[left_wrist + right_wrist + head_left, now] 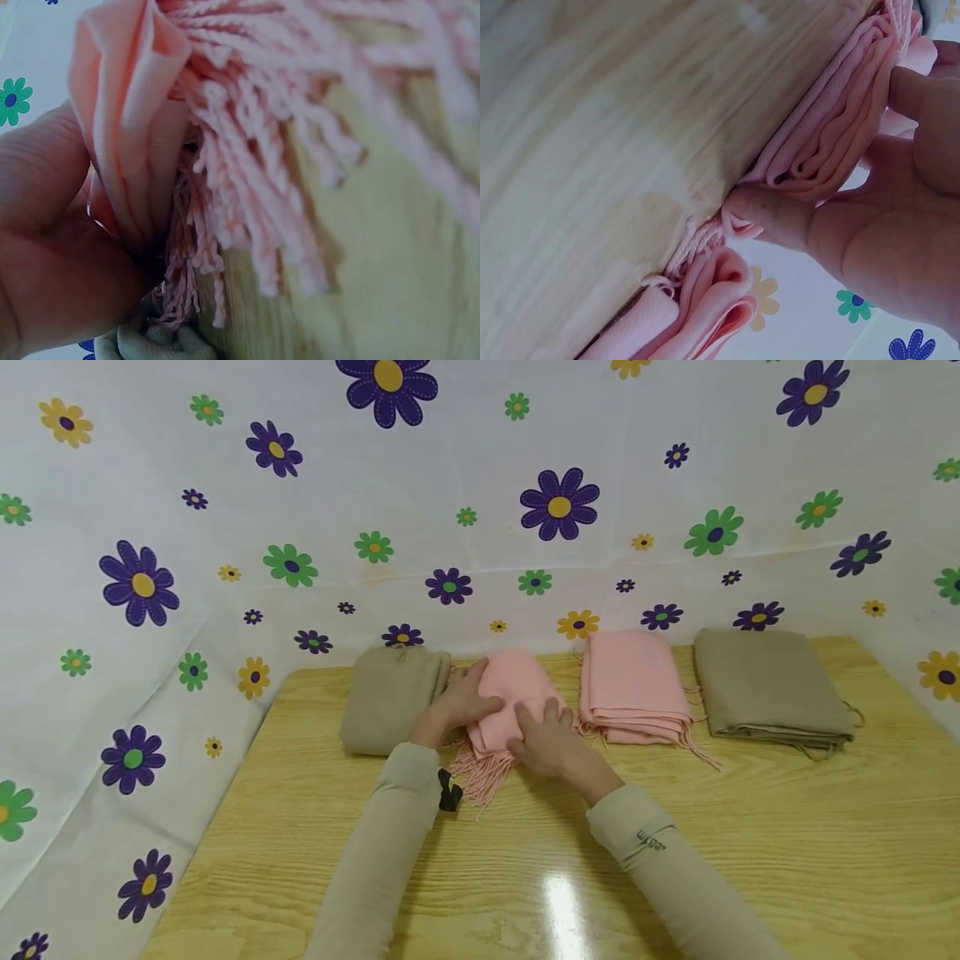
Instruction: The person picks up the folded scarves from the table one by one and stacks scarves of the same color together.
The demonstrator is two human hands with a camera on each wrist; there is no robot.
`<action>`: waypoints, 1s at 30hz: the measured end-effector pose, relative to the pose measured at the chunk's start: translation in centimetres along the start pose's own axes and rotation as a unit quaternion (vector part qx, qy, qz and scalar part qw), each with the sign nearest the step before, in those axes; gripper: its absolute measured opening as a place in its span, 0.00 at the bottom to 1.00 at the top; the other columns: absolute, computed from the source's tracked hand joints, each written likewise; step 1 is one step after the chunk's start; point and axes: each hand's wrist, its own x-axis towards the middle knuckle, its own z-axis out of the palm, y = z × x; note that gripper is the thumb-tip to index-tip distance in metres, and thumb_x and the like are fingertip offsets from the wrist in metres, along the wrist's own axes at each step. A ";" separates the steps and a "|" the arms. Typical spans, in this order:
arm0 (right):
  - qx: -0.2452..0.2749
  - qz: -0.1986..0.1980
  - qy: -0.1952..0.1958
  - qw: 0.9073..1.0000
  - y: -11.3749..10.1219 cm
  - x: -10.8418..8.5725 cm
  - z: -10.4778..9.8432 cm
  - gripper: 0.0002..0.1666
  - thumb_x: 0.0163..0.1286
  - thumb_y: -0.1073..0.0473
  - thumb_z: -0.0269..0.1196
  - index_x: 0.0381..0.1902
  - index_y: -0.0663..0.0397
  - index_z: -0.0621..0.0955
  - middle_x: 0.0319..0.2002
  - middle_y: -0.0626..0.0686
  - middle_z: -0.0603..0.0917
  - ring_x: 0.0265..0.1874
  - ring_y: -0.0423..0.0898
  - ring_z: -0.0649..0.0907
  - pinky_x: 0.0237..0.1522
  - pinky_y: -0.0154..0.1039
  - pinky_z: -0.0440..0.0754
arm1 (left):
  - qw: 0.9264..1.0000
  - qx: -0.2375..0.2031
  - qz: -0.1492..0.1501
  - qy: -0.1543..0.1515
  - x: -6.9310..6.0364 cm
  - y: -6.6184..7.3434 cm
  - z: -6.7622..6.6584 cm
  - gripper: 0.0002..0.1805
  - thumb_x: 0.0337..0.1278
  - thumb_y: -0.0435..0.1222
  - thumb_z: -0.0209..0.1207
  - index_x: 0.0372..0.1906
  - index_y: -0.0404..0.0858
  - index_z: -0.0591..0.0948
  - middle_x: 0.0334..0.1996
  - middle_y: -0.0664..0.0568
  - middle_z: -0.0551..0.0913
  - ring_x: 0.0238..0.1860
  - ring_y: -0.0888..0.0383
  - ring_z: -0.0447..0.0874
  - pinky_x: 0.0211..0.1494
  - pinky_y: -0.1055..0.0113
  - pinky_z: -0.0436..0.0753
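Note:
A folded pink fringed scarf lies on the table between both hands, its tassels spread towards the near side. My left hand holds its left side, the thumb across the top; the left wrist view shows the folds between thumb and fingers. At the scarf's near right corner, my right hand grips with thumb and fingers apart around the layered end. One of its fingertips reaches down to the table at the scarf's side. Some fingers are hidden behind cloth.
A folded beige scarf sits left of the left hand. To the right lie a second folded pink scarf and another beige one. Behind the wooden table hangs a flowered white cloth.

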 end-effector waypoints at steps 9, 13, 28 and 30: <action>-0.002 -0.014 -0.028 1.000 0.9 0.6 -0.4 0.39 0.80 0.45 0.45 0.80 0.54 0.50 0.74 0.78 0.40 0.71 0.79 0.45 0.69 0.70 0.51 | 1.000 -0.003 -0.019 0.011 -0.7 0.4 -0.1 0.50 0.60 0.46 0.60 0.80 0.42 0.45 0.76 0.33 0.48 0.75 0.40 0.51 0.74 0.49 0.59; 0.006 -0.018 -0.037 0.999 1.0 0.5 -0.8 0.39 0.80 0.44 0.45 0.80 0.53 0.49 0.74 0.77 0.39 0.72 0.78 0.44 0.69 0.70 0.50 | 1.000 -0.003 -0.017 0.023 -1.5 1.0 -0.2 0.49 0.60 0.45 0.59 0.80 0.40 0.46 0.75 0.32 0.48 0.74 0.39 0.52 0.74 0.49 0.59; 0.004 -0.036 -0.052 0.998 1.8 0.5 -1.1 0.39 0.79 0.44 0.45 0.80 0.49 0.49 0.75 0.75 0.38 0.72 0.76 0.44 0.65 0.74 0.54 | 0.999 0.003 -0.017 0.047 -2.5 1.5 0.1 0.48 0.61 0.44 0.59 0.79 0.36 0.48 0.75 0.28 0.46 0.75 0.36 0.48 0.73 0.46 0.59; 0.002 -0.039 -0.053 0.998 1.9 0.5 -1.1 0.39 0.79 0.43 0.45 0.80 0.48 0.48 0.75 0.75 0.38 0.72 0.76 0.44 0.65 0.74 0.54 | 0.999 0.013 -0.016 0.050 -2.6 1.4 0.1 0.48 0.61 0.45 0.59 0.79 0.36 0.47 0.75 0.27 0.47 0.75 0.35 0.48 0.73 0.45 0.59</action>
